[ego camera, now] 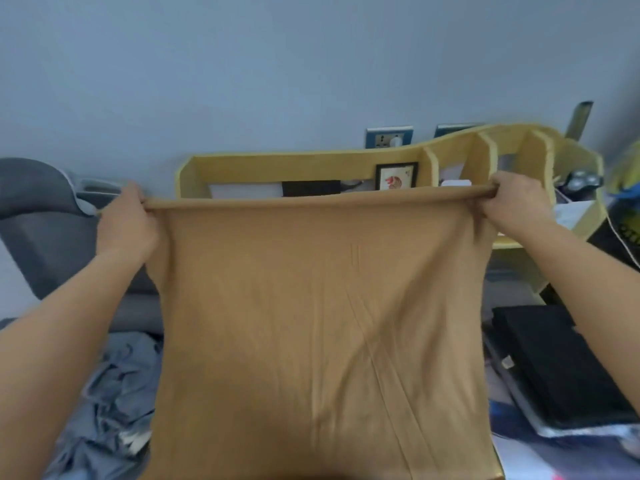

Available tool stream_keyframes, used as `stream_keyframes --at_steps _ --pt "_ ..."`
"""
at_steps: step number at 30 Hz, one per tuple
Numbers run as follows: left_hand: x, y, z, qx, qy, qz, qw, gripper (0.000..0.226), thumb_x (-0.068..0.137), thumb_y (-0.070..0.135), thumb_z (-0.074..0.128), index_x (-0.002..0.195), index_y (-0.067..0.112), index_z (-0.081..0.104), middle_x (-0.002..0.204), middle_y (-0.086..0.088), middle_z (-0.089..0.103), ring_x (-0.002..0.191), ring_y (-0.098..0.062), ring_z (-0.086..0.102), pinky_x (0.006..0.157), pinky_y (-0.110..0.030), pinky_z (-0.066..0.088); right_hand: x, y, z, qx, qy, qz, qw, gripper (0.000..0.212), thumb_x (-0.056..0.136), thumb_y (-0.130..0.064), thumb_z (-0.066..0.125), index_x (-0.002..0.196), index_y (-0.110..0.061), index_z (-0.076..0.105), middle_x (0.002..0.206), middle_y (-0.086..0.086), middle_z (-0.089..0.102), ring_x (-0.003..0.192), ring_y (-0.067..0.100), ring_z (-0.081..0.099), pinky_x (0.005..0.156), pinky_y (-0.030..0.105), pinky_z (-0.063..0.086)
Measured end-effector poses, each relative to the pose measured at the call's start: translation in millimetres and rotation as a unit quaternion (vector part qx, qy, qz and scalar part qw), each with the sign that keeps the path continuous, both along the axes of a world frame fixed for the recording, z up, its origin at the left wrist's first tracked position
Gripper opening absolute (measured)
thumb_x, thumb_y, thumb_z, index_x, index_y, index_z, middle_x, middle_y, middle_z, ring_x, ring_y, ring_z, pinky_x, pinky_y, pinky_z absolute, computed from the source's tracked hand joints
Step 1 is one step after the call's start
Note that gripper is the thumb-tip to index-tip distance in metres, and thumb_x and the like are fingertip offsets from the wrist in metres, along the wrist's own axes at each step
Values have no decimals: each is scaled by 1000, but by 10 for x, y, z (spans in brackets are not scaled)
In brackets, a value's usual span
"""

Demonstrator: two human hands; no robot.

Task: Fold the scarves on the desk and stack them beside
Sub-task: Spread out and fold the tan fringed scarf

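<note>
A tan scarf [322, 323] hangs stretched flat in front of me, its top edge pulled taut and level. My left hand [126, 226] grips the top left corner and my right hand [517, 206] grips the top right corner, both with fingers curled round the bunched fabric. The cloth hides most of the desk below it. A crumpled grey-blue scarf [110, 393] lies on the desk at the lower left, partly behind the tan one.
A yellow wooden desk organiser [277, 164] with compartments stands against the wall behind the scarf. A grey chair back [41, 220] is at the left. A black laptop [561, 362] lies at the right, with a white cable [620, 237] and clutter nearby.
</note>
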State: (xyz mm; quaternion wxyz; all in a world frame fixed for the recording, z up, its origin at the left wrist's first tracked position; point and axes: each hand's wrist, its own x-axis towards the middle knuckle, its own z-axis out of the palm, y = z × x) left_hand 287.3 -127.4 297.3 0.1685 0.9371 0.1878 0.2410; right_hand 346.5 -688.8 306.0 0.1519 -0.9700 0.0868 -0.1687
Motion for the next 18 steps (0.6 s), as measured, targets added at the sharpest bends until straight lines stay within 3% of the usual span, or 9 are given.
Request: stream_keyframes --at_steps 2,5,11,15,18 --pt "-61 30 -98 37 32 -13 999 14 94 1 47 107 6 45 88 -17 49 90 -47 55 69 -47 39 -45 -26 -80 -1 22 1 1000 20 91 -20 63 78 -15 48 76 9 51 80 34 52 62 37 40" --pt "-117 -85 -208 18 72 20 997 10 96 3 44 105 8 43 88 -19 47 83 -41 50 65 -48 39 -54 -2 -209 -20 41 1 999 6 89 -11 61 92 -12 55 84 11 54 82 35 53 68 39 45" --pt "-95 50 -257 1 84 60 995 14 92 -1 44 99 11 43 93 -25 50 77 -39 47 67 -49 42 -92 -143 -244 -20 59 -83 995 17 84 4 53 84 -5 68 74 14 57 64 29 50 62 36 47" --pt "-90 129 -227 22 70 57 996 18 91 0 45 102 13 50 92 -26 51 82 -42 49 72 -50 44 -134 -192 -178 64 39 -109 991 27 86 6 51 92 -6 74 81 12 62 67 26 50 67 34 45" --pt "-87 133 -261 16 52 68 996 33 92 0 47 116 14 67 110 -28 63 104 -50 55 87 -54 49 -173 -173 -252 250 -2 -123 960 30 93 1 53 109 -11 75 103 9 67 90 24 54 79 34 45"
